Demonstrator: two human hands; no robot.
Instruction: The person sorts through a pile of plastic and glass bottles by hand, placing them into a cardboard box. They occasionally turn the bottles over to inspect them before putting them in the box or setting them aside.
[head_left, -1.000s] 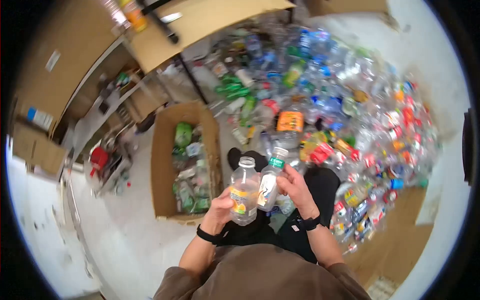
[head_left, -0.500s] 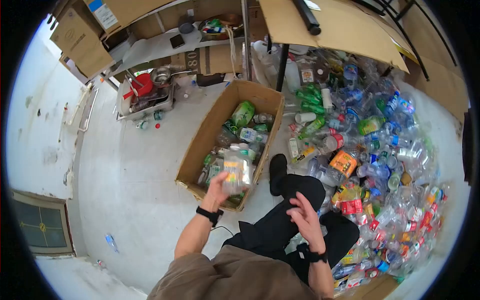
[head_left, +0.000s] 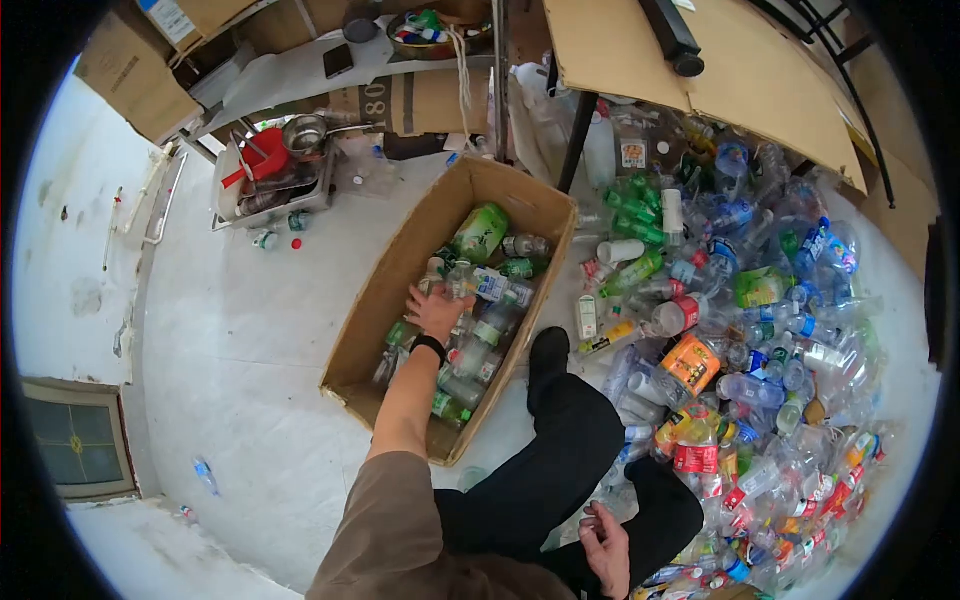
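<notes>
My left hand (head_left: pixel 436 312) reaches down into a long cardboard box (head_left: pixel 366 318), its fingers spread over the bottles there. Just past the fingertips lies a clear plastic bottle (head_left: pixel 460 280), touching or nearly touching them. A green-labelled bottle (head_left: pixel 481 233) rests toward the box's far end, with several clear bottles around it. Low by my thigh, my right hand (head_left: pixel 606 552) has its fingers curled in. A small pale spot shows at those fingertips, too small to name.
A large heap of plastic bottles (head_left: pixel 755 390) covers the floor at the right. Beyond the box stand a table leg (head_left: pixel 578 140) and a cardboard-topped table (head_left: pixel 630 60). At the back left, a tray (head_left: pixel 322 190) holds a red pan (head_left: pixel 264 156) and a pot (head_left: pixel 306 134).
My left hand has gone deeper into the box and let go of the clear bottles it held. My right hand has dropped lower, its fingers curling in. The view has shifted slightly.
</notes>
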